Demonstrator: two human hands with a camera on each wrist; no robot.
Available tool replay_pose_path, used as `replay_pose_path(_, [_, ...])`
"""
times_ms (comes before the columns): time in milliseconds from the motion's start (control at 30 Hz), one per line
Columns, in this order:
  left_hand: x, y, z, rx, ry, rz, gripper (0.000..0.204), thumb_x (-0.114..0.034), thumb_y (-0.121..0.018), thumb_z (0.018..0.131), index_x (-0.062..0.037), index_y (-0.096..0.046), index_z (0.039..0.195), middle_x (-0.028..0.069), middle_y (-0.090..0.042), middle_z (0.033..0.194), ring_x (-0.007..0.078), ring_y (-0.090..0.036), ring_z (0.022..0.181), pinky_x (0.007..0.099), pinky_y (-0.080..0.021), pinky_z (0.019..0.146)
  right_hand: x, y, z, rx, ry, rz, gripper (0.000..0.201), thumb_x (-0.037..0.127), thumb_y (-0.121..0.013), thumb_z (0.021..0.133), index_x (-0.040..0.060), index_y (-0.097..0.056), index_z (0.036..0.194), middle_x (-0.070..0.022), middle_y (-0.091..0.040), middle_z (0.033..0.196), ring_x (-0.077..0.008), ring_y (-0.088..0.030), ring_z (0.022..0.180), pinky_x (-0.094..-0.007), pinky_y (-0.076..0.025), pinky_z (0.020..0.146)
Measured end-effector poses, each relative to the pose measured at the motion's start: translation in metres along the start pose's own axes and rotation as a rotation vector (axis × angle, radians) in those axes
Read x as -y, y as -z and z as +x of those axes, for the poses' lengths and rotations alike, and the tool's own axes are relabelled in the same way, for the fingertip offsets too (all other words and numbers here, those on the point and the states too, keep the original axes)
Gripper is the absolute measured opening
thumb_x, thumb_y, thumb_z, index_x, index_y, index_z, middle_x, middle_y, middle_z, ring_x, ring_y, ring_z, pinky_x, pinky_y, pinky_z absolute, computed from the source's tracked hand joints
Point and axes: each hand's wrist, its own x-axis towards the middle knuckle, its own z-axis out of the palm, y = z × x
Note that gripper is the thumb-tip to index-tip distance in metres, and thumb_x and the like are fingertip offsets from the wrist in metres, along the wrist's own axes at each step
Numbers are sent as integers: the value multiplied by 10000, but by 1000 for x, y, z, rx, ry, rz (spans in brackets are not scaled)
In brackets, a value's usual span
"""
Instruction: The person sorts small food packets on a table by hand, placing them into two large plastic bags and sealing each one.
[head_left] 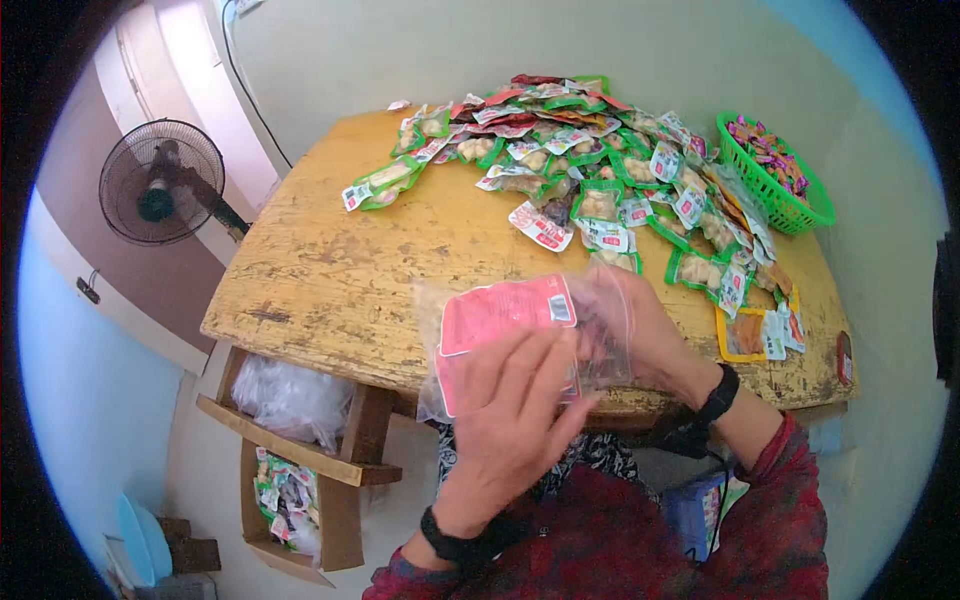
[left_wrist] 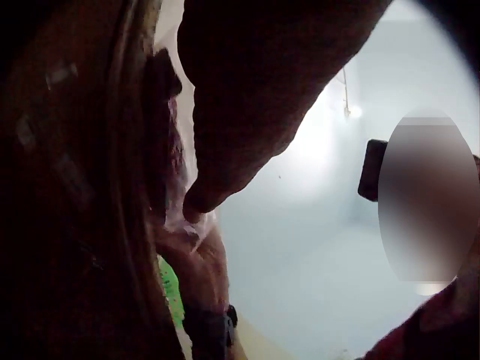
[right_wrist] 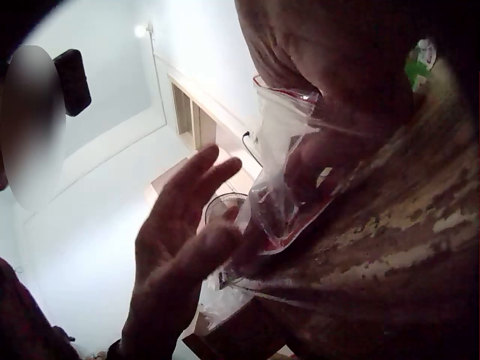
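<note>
A clear plastic bag (head_left: 428, 312) with a large pink label and a barcode is at the front edge of the wooden table. My left hand (head_left: 515, 400) lies over the lower part of the label, fingers extended. At the bag's right end, by its pink-lined edge, my right hand (head_left: 645, 325) grips the plastic; part of its fingers is hidden. Dark reddish contents show through the film there. In the right wrist view, crumpled clear film (right_wrist: 281, 142) meets the right hand (right_wrist: 337, 90), and the left hand (right_wrist: 180, 240) faces it with spread fingers.
Many small vacuum-sealed food packets (head_left: 600, 200) are heaped along the back and right of the yellow worn table (head_left: 300, 270). A green basket (head_left: 800, 212) holds purple-wrapped pieces. An open drawer (head_left: 290, 400) contains clear bags, above a cardboard box (head_left: 340, 530) of packets. A fan (head_left: 160, 185) stands left.
</note>
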Motion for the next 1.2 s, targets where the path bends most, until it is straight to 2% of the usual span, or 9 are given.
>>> replay_pose_path(100, [19, 19, -15, 134, 29, 161, 838, -287, -902, 720, -27, -546, 1432, 174, -550, 1451, 419, -434, 1430, 524, -354, 1177, -2, -2, 0, -34, 76, 125, 293, 247, -606, 1051, 12, -666, 1214, -50, -731, 966, -95, -667, 600, -191, -494, 479])
replay_pose_path(233, [41, 22, -28, 170, 133, 116, 964, -279, -892, 700, -33, -447, 1519, 174, -463, 1550, 444, -351, 1488, 563, -310, 1210, -4, 9, 1, 89, 48, 40, 300, 234, -623, 1043, 33, -664, 1263, -40, -729, 1009, -84, -665, 630, -202, -507, 507])
replay_pose_path(400, [40, 24, -26, 269, 115, 195, 937, -316, -841, 730, -64, -437, 1538, 168, -420, 1594, 448, -296, 1519, 603, -241, 1231, 3, 8, -1, 266, 61, -44, 285, 217, -672, 1015, 41, -675, 1239, -31, -729, 1023, -84, -656, 653, -224, -523, 526])
replay_pose_path(533, [41, 21, -26, 301, 86, 258, 891, -394, -786, 781, -75, -445, 1540, 173, -396, 1611, 455, -261, 1534, 634, -182, 1238, 1, 9, 2, 224, 63, -50, 380, 213, -694, 1002, 38, -624, 1331, -28, -731, 1036, -84, -649, 664, -233, -533, 543])
replay_pose_path(667, [35, 18, -8, 336, 60, 262, 903, -460, -768, 810, -52, -431, 1542, 183, -394, 1610, 459, -266, 1529, 634, -172, 1237, 30, 11, 1, 207, 19, -133, 512, 220, -698, 999, 33, -534, 1447, -42, -722, 1125, -100, -679, 817, -261, -572, 674])
replay_pose_path(833, [42, 4, 0, 401, 113, 236, 1051, -600, -798, 745, 6, -431, 1522, 225, -415, 1581, 453, -300, 1511, 590, -184, 1245, 2, 23, 23, 192, 339, -346, 582, 226, -716, 978, 60, -512, 1497, -25, -710, 1121, -74, -646, 942, -279, -548, 869])
replay_pose_path(900, [41, -1, 1, 366, 132, 232, 1103, -633, -811, 706, 29, -440, 1506, 235, -440, 1557, 448, -311, 1506, 576, -196, 1244, 1, 21, 23, 209, 328, -295, 600, 221, -723, 971, 53, -502, 1503, -29, -701, 1158, -82, -632, 1008, -300, -524, 949])
replay_pose_path(1100, [37, -2, 3, 370, 169, 307, 1094, -690, -775, 721, 72, -484, 1450, 245, -480, 1524, 433, -361, 1481, 592, -214, 1223, 3, 26, 17, 221, 175, -335, 562, 202, -732, 954, 51, -554, 1465, -49, -678, 1267, -100, -645, 1048, -312, -537, 935])
replay_pose_path(1200, [33, -3, 12, 354, 139, 348, 1069, -694, -764, 732, 89, -511, 1415, 258, -495, 1507, 423, -384, 1469, 592, -229, 1213, 30, 37, 13, 243, 149, -501, 353, 175, -697, 977, 18, -669, 1293, -62, -718, 1131, -110, -666, 995, -305, -552, 873])
